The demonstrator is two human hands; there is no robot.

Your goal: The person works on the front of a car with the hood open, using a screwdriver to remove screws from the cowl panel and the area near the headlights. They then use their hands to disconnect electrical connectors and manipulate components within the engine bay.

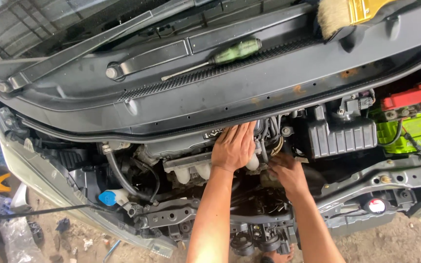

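Outdoors on bare dirt, a car's open engine bay spreads beneath both hands. Left hand lies flat, fingers spread, on the engine top, whose long axis runs sideways across the bay. Right hand curls low beside it, reaching among hoses; I cannot tell what it holds. Beyond the hands, a green-handled screwdriver and a paintbrush rest on the cowl panel. Right of them sits a green battery.

green-handled screwdriver lying on the cowl panel, paintbrush up top right. green battery with a red cover, black air box beside it, blue cap low left.
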